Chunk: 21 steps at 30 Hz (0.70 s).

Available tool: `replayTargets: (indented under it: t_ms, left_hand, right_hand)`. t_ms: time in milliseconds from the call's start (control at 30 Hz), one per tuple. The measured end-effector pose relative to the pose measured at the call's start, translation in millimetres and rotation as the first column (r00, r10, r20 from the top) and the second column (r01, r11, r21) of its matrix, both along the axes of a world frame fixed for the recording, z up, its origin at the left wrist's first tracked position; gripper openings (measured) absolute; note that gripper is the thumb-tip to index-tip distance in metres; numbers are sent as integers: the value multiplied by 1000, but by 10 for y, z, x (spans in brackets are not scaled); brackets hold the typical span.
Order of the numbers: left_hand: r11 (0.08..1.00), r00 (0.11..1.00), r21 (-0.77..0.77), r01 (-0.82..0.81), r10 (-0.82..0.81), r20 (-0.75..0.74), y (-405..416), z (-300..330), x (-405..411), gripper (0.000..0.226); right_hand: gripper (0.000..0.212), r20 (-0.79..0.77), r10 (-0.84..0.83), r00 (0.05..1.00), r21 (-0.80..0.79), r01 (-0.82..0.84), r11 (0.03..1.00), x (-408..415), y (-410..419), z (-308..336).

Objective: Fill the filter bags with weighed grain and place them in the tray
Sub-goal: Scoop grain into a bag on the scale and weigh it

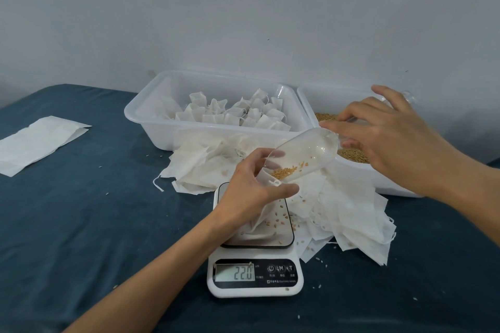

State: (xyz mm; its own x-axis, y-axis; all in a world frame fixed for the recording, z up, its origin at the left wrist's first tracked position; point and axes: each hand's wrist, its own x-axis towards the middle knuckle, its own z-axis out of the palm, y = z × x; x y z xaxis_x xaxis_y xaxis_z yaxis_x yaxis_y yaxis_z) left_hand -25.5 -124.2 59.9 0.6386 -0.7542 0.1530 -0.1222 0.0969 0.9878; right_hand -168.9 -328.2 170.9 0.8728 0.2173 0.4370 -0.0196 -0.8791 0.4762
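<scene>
My left hand (251, 184) grips the mouth of a white filter bag (261, 217) that hangs over the pan of the white scale (257, 276), which reads 22.0. My right hand (384, 130) holds a clear plastic scoop (303, 154) by its handle, tilted down into the bag's mouth. Brown grain (284, 171) lies at the scoop's lower end, and loose grains dot the scale pan. The tray (146, 113) behind holds several filled, tied bags (238, 113). A second tub (378, 184) at the right holds grain (354, 155).
Empty filter bags (351, 219) lie heaped between the tubs and the scale, spilling to the right. A flat stack of white bags (38, 143) lies at the far left on the dark blue cloth (94, 224). Stray grains are scattered on the cloth. A grey wall stands behind.
</scene>
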Motion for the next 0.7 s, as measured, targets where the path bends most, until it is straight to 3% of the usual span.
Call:
replayTargets:
  t_ms: [300,500,700]
  left_hand:
    - [1000,1000,-25,14,-15,-25,7,-14,7,57]
    - [999,999,-29,16,-17,-35,12,-9,10,56]
    - [1000,1000,-26,9,-9,-12,12,-5,12,54]
  right_hand:
    - [58,22,14,1000,0,-14,1000,-10,61,47]
    - [49,60,70,996,-62,-66,996,-3,97,62]
    - [54,101,138,985,-149,-122,981,12,94,46]
